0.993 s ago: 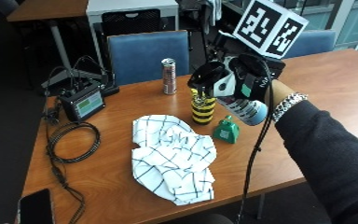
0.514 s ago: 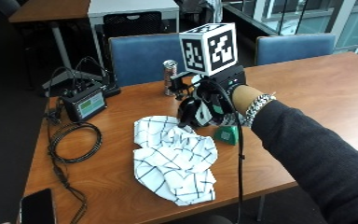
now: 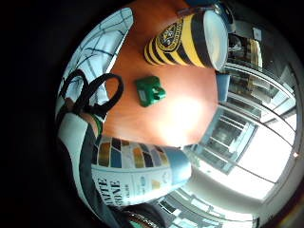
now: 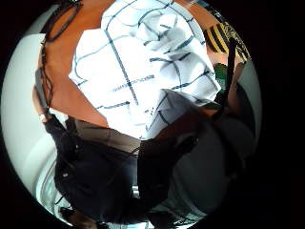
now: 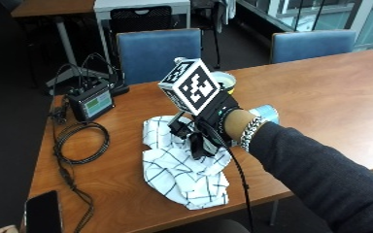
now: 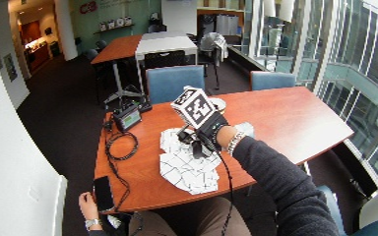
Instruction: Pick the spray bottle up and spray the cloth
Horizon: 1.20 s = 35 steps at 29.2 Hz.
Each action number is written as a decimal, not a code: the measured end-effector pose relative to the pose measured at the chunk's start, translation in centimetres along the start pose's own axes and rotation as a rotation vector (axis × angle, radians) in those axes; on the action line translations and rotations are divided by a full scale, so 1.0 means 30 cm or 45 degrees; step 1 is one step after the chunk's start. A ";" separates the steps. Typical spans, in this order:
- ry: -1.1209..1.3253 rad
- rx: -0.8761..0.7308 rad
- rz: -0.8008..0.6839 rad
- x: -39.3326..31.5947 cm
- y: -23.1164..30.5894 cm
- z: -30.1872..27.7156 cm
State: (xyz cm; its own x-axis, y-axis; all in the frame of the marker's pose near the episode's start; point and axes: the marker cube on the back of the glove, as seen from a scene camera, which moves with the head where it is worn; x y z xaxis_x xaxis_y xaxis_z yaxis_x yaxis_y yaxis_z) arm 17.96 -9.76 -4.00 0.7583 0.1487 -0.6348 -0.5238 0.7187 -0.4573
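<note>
My gloved right hand (image 5: 220, 122) hovers over the white cloth with a dark grid (image 5: 181, 170), which lies crumpled on the wooden table (image 5: 315, 87). The hand grips the spray bottle (image 5: 264, 114), tipped on its side. Its pale blue body with a colourful label (image 3: 137, 175) sticks out past the little finger, above the table. On the thumb side the cloth (image 4: 133, 62) fills the view close below. Black parts (image 5: 198, 141) hang just over the cloth; I cannot tell nozzle from glove there.
A yellow and black striped cup (image 3: 190, 38) stands behind the hand, with a small green object (image 3: 149, 91) on the table beside it. A device with a green screen (image 5: 91, 103), a coiled cable (image 5: 80, 143) and a phone (image 5: 43, 213) lie at the left.
The hand has carried the bottle from beside the striped cup to the left and forward over the cloth. The bottle went from upright to lying sideways.
</note>
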 end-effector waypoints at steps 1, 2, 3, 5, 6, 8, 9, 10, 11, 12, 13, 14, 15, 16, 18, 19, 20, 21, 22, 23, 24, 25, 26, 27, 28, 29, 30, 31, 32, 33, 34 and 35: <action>0.009 -0.002 0.001 -0.003 -0.005 0.003; 0.015 -0.004 0.002 -0.005 -0.010 0.007; 0.018 -0.006 0.001 -0.008 -0.013 0.012; 0.021 -0.012 0.000 -0.012 -0.017 0.022; 0.021 -0.016 -0.001 -0.014 -0.018 0.027; 0.017 -0.022 -0.005 -0.017 -0.017 0.034; 0.014 -0.024 -0.008 -0.019 -0.015 0.036; 0.010 -0.026 -0.012 -0.021 -0.013 0.037; 0.006 -0.026 -0.016 -0.022 -0.010 0.037; 0.000 -0.026 -0.020 -0.022 -0.007 0.036; -0.007 -0.025 -0.024 -0.022 -0.004 0.034; -0.015 -0.023 -0.029 -0.022 -0.001 0.030; -0.025 -0.020 -0.034 -0.021 0.003 0.025; -0.038 -0.016 -0.040 -0.020 0.007 0.017; -0.067 -0.004 -0.059 -0.020 0.017 -0.004; -0.084 0.004 -0.069 -0.019 0.022 -0.017; -0.102 0.013 -0.079 -0.018 0.026 -0.030; -0.124 0.024 -0.090 -0.017 0.028 -0.044; -0.152 0.036 -0.102 -0.017 0.030 -0.060; -0.187 0.050 -0.118 -0.018 0.032 -0.080; -0.229 0.067 -0.141 -0.022 0.034 -0.103; -0.277 0.088 -0.170 -0.027 0.037 -0.128; -0.328 0.111 -0.203 -0.034 0.041 -0.156; -0.377 0.137 -0.237 -0.042 0.045 -0.182; -0.424 0.162 -0.270 -0.050 0.050 -0.207; -0.468 0.187 -0.301 -0.058 0.055 -0.229; -0.510 0.211 -0.329 -0.065 0.061 -0.248; -0.552 0.236 -0.355 -0.072 0.066 -0.266; -0.598 0.262 -0.380 -0.079 0.069 -0.282; -0.651 0.290 -0.407 -0.088 0.072 -0.298; -0.714 0.319 -0.436 -0.098 0.073 -0.314; -0.786 0.350 -0.469 -0.110 0.072 -0.331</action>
State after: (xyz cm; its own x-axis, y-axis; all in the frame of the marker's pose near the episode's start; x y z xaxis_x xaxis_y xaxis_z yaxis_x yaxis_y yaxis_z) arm 10.46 -15.43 -9.07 0.9865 0.1613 0.0278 -0.1416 0.9263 -0.3493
